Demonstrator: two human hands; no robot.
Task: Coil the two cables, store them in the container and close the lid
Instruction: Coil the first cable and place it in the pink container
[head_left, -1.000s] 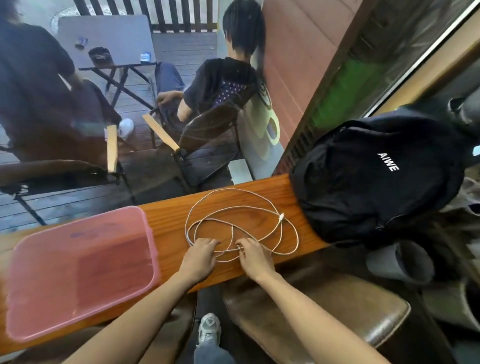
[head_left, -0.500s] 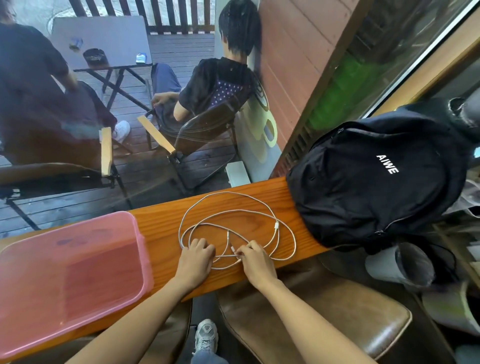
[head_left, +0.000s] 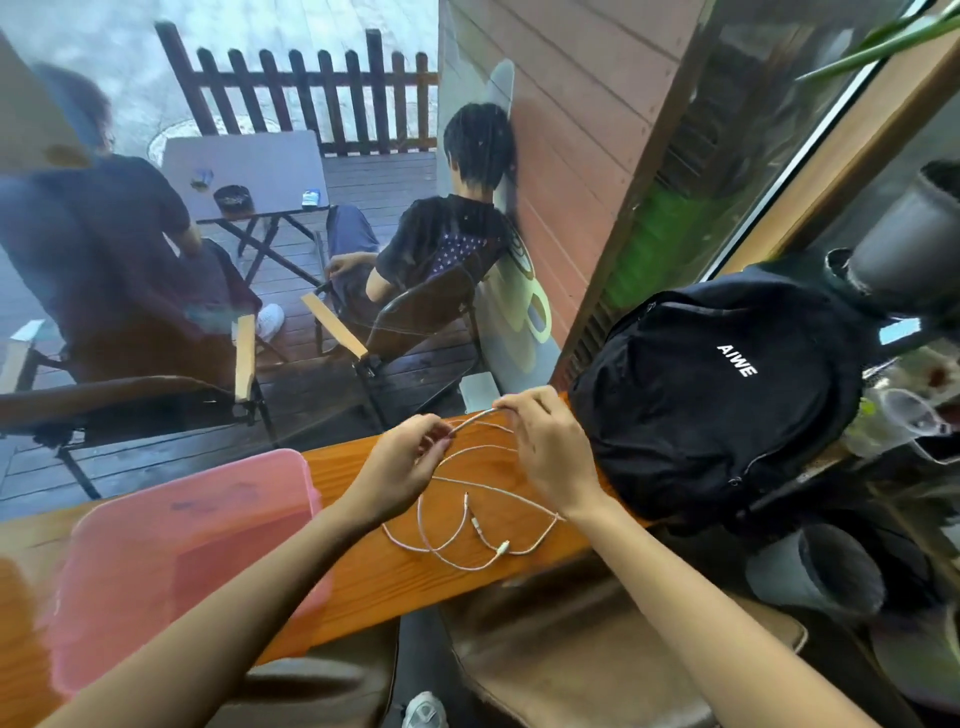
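Thin white cables (head_left: 470, 525) lie in loose loops on the orange wooden counter (head_left: 363, 577), with small connectors near the front loops. My left hand (head_left: 402, 462) and my right hand (head_left: 545, 447) are raised above the far side of the counter, each pinching a short stretch of cable held taut between them. The rest of the cable hangs down from my hands to the loops below. A pink translucent container (head_left: 176, 551) with its lid on sits on the counter to the left.
A black backpack (head_left: 711, 395) rests on the counter just right of my right hand. A brown leather stool (head_left: 571, 649) stands below the counter. Grey cups (head_left: 815, 571) sit at the right. Behind the glass, people sit on chairs on a deck.
Both hands have left the counter's near edge and risen toward the far side, lifting a stretch of cable between them. The loops on the counter have pulled smaller and shifted nearer.
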